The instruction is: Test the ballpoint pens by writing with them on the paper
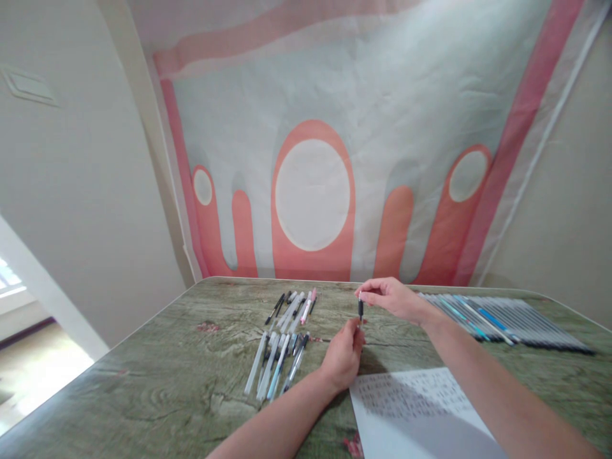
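I see left hand (pixel 345 355) and right hand (pixel 388 298) clamped on one upright pen (pixel 361 307), likely for control, toward the table's far edge (pixel 335 281).

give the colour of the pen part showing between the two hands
The pen part is mostly black, seen in the head view.

Your desk (pixel 167 382): green-brown wood grain, dull red patches.
Beyond your white sheet (pixel 415 414), patterned with rows of dark writing, the pen (pixel 361 308) you hold shows black; left of the sheet, your loose pens (pixel 268 367) are clear, black, pale blue and pink; right of it, the pen row (pixel 526 322) is grey, black-ended, streaked turquoise and blue; behind it, the pale grey hanging (pixel 315 131) carries coral arches, white ovals, pink bands.
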Motion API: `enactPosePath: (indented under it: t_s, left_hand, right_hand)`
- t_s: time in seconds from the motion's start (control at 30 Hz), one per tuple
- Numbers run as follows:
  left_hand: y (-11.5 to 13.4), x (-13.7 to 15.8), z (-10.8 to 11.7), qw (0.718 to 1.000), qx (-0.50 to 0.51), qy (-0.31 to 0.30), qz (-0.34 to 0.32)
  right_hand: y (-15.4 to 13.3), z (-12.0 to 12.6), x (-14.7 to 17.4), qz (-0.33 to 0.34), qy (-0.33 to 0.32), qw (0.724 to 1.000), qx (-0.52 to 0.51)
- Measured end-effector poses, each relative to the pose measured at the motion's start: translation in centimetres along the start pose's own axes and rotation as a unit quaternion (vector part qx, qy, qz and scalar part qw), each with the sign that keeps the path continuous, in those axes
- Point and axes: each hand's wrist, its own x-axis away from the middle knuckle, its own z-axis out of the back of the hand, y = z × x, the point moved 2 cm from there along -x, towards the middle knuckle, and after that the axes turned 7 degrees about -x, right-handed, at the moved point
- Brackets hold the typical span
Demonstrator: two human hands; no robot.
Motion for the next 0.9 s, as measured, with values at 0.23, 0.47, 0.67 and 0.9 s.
enactPosePath:
  t_s: [0.23,0.47,0.67,0.9]
  left_hand:
    - [-0.2,0.0,-0.1,1.0,-0.002,0.002,0.0]
    - [0.0,0.0,0.0,1.0,0.011,0.005,-0.016]
    - [-0.3,-0.1,-0.1,1.0,0.014,0.02,-0.016]
    - [-1.2,-0.5,-0.2,0.998,0.037,0.043,0.027]
  right_hand:
    - [-0.6,0.3,0.5,0.009,-0.028,1.0,-0.004]
    - [0.3,0.1,0.2,0.006,0.008,1.0,0.029]
    - [0.6,0.3,0.6,-0.014,-0.058,0.997,-0.041]
    - [-1.6,0.2,2.1,0.007,-0.147,0.989,0.028]
